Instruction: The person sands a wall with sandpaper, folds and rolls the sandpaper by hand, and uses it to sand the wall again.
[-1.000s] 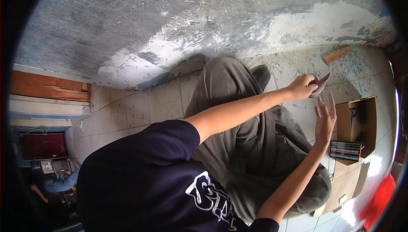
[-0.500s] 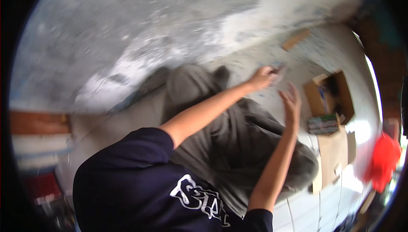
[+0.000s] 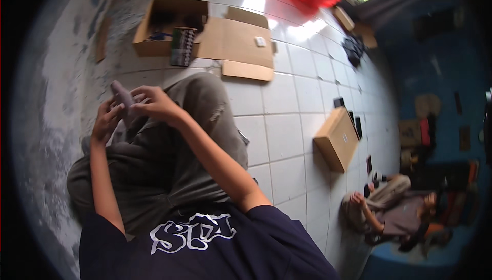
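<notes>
Head view: our left hand [image 3: 106, 122] and right hand [image 3: 154, 103] both grip one small grey object [image 3: 123, 97], fingers curled closed, above our lap.

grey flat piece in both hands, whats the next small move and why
Probably settle the grip before anything else. The grey flat piece sits pinched between the left hand and right hand over the lap, tilted, with only fingertips on it. The open cardboard box lies ahead on the white tiled floor, out past the knees, so a firmer hold seems wise first.
</notes>
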`<state>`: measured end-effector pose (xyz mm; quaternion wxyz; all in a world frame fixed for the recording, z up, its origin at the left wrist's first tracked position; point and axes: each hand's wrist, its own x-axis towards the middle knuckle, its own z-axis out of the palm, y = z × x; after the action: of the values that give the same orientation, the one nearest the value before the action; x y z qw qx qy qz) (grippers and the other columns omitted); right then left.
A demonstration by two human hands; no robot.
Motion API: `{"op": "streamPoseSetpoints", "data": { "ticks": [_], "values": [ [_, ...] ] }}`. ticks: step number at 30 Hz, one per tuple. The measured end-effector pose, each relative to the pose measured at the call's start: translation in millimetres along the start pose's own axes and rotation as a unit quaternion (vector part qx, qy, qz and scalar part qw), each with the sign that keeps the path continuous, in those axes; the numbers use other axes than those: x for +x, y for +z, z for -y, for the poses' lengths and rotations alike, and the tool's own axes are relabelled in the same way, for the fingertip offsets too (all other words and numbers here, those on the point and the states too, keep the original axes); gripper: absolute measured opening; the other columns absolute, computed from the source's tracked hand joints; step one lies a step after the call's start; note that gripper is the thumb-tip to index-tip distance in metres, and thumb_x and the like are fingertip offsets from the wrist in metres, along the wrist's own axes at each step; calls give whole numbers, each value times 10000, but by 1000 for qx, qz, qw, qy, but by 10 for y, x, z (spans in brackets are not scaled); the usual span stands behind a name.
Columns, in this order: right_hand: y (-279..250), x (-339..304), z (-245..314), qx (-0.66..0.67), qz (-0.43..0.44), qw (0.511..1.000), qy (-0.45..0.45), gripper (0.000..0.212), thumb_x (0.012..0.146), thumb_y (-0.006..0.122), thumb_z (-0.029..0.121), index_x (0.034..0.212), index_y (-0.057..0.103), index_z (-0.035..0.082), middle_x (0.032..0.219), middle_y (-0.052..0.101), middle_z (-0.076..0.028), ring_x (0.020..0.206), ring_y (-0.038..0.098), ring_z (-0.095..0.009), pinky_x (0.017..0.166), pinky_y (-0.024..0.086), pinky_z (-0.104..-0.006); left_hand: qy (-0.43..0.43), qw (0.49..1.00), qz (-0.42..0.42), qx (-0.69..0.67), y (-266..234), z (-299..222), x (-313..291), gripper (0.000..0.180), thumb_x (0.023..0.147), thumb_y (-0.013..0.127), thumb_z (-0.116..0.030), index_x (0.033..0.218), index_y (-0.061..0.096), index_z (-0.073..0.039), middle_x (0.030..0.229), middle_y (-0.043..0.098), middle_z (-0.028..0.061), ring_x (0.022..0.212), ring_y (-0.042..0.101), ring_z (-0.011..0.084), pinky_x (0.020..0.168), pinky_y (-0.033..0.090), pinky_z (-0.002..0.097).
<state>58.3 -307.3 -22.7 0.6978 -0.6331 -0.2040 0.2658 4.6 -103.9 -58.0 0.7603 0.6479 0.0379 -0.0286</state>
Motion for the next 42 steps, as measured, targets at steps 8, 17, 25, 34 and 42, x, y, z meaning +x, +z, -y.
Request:
{"op": "streamPoseSetpoints", "data": {
  "ticks": [8,17,25,34,42],
  "values": [
    [216,74,-9,123,-47,991,33,356,697,716,50,1017,592,-45,803,614,-76,651,569,-99,590,495,-222,-19,998,45,-41,-160,-226,-51,329,829,592,-103,1118,492,18,994,597,86,902,582,146,812,453,280],
    [531,487,-57,84,-20,996,-21,335,631,720,-46,947,611,-60,715,609,-62,640,575,-100,564,465,-221,68,987,-33,142,-473,-497,-227,249,803,638,-105,1014,565,6,925,620,57,856,570,118,790,426,251],
    [573,506,26,77,-41,996,-3,319,633,729,-48,918,592,-91,725,613,-99,671,609,-150,600,500,-232,55,977,-113,170,-433,-563,-281,279,783,671,-136,1006,580,5,920,617,57,849,562,120,787,425,256],
    [416,573,206,55,5,998,-27,375,698,733,65,1025,589,-48,860,633,-115,777,606,-139,694,499,-245,74,984,-156,39,-582,-656,-364,305,818,627,-142,1081,549,-7,973,597,49,839,553,89,731,428,225],
    [155,661,224,-80,58,992,73,420,788,652,155,1115,544,-85,999,610,-134,898,572,-142,820,428,-240,208,951,-229,-8,-380,-398,-65,312,715,737,-171,956,624,-10,838,640,69,777,599,114,687,493,256]
  ]
}}
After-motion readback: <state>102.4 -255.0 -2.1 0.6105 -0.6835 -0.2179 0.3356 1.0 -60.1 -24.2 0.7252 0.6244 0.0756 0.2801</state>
